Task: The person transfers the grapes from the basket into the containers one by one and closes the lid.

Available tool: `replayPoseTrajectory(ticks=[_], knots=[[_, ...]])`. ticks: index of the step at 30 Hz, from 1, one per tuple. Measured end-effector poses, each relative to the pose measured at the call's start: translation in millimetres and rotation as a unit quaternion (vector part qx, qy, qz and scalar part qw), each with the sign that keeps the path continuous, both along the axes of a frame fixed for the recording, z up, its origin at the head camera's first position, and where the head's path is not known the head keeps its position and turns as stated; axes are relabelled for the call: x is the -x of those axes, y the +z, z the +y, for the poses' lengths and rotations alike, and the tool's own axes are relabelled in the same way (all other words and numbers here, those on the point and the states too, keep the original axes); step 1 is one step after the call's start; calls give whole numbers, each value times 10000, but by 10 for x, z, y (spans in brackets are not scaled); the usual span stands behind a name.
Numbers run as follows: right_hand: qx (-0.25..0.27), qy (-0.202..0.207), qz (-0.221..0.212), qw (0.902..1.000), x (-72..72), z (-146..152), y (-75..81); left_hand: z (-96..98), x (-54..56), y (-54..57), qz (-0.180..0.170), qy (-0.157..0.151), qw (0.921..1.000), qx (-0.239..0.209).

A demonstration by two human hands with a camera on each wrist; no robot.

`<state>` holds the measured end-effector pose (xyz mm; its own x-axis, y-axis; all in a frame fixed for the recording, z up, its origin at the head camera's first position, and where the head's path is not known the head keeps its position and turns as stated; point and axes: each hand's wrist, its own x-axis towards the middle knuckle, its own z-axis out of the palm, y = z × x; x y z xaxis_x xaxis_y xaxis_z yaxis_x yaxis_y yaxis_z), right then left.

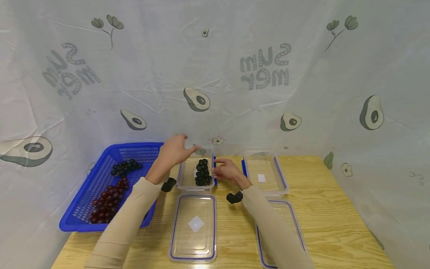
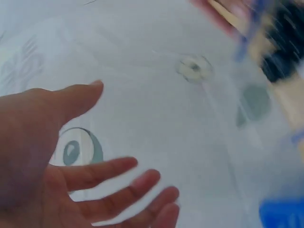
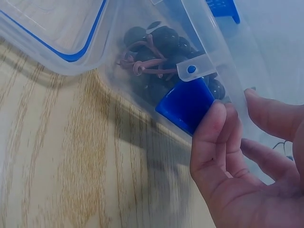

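Note:
A clear plastic container (image 1: pixel 186 175) in the middle of the table holds a bunch of black grapes (image 1: pixel 203 173) along its right side. My right hand (image 1: pixel 230 171) grips that container's right side, its curled fingers at the blue side latch (image 3: pixel 187 107) and the thumb beside the rim. In the right wrist view the grapes and their reddish stem show through the wall. My left hand (image 1: pixel 176 149) hovers over the container's far left corner, fingers spread, holding nothing. Its thumb (image 2: pixel 83 99) stands well apart from the fingers.
At left a blue basket (image 1: pixel 84 194) holds red grapes (image 1: pixel 107 201) and more black grapes (image 1: pixel 125 167). A second clear container (image 1: pixel 268 168) stands at right. Two blue-edged lids lie in front, one left (image 1: pixel 193 243) and one (image 1: pixel 285 220) under my right forearm. A patterned curtain (image 1: pixel 228 123) hangs behind.

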<state>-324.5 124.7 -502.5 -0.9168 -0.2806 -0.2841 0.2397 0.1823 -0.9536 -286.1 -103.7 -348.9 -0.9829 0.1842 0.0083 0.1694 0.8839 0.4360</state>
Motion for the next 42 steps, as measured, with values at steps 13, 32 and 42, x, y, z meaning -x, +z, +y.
replayPoseTrajectory(ticks=[13,32,42], knots=[[-123,0,32,9999,-52,-2,5,-1124,-154,-301,-189,-47,9993,-306],[-72,-4,1,10000,-48,-11,28,-1782,-193,-868,-2587,553,9596,-964],[4,-41,6,10000,-32,5,17,-1798,-136,-1091,-2913,500,9451,-1392]])
